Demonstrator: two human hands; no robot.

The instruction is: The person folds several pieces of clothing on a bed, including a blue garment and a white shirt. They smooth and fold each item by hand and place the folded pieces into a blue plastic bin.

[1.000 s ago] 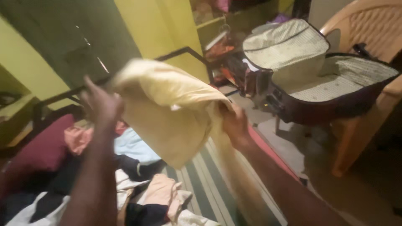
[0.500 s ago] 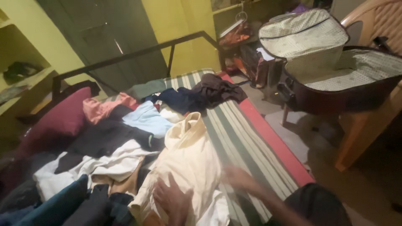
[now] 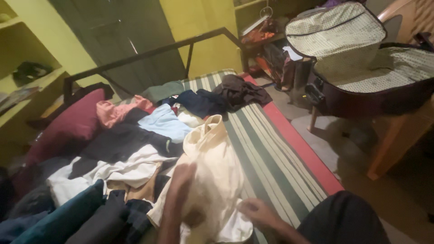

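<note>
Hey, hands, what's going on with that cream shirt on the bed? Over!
Left hand flat on cream shirt. Right hand pinching its lower edge. Clothes pile crowds its left side.

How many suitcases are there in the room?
1. The open suitcase sits on the plastic chair beside the bed, its lid up. Others could be out of view.

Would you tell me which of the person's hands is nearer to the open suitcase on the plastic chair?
The right hand is nearer: it sits at the cream garment's lower edge, on the side of the open suitcase. The left hand lies on the garment, farther towards the clothes pile.
</note>
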